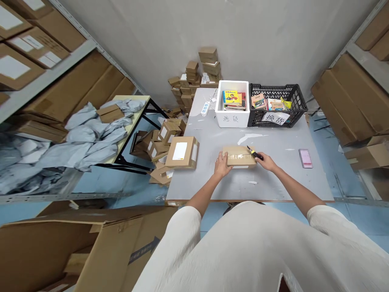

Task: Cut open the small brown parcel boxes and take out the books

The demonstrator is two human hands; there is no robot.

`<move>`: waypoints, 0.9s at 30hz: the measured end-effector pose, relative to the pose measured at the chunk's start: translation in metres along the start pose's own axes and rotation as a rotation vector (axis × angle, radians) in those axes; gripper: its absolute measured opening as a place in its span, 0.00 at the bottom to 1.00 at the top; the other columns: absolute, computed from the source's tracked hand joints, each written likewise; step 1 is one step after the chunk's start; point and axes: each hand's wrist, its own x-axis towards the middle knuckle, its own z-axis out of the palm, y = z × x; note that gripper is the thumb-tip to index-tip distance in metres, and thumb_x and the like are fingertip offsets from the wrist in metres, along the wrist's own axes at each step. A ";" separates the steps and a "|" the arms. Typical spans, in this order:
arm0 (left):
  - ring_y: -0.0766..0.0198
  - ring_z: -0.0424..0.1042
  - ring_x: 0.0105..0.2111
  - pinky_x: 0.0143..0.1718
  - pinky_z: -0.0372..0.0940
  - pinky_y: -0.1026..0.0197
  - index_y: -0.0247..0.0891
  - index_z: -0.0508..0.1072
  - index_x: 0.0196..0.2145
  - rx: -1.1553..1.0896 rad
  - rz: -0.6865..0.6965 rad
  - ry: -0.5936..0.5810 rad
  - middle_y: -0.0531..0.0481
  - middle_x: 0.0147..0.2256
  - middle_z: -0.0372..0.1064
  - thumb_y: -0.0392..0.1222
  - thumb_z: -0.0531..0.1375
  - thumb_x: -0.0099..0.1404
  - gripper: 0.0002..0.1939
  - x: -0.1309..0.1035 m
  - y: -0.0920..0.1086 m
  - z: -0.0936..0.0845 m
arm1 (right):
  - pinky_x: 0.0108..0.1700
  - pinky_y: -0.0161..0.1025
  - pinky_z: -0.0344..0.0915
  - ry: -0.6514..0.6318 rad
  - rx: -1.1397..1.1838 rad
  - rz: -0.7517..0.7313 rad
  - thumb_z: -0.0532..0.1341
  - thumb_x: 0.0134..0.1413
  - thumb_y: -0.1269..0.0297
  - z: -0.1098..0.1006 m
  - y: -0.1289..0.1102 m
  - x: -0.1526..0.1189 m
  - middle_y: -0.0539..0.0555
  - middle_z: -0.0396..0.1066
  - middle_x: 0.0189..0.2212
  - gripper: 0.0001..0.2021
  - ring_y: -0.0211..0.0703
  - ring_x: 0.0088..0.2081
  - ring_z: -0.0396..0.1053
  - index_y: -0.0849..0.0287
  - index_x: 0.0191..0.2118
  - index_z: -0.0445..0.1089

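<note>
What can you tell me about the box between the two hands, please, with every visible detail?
The box is brown, looks like cardboard, and lies flat on the grey table, its long side running left to right. Shiny tape with pale marks crosses its top, and a white label shows on its near side. It looks closed. The left hand touches its left end; the right hand, with a knife, is at its right end.

Loose off-white top (pixel 255 247), lightly creased; short sleeves (pixel 184 223), same pale cloth; forearms (pixel 206 191) bare; small dark patch (pixel 283 284) at view's lower edge.
</note>
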 end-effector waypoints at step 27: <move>0.40 0.76 0.60 0.59 0.71 0.45 0.44 0.53 0.75 -0.441 -0.095 -0.137 0.36 0.63 0.74 0.53 0.69 0.67 0.47 0.049 0.027 0.018 | 0.48 0.47 0.77 0.207 0.196 0.331 0.61 0.64 0.43 -0.004 0.056 -0.007 0.59 0.82 0.51 0.22 0.50 0.49 0.80 0.53 0.54 0.68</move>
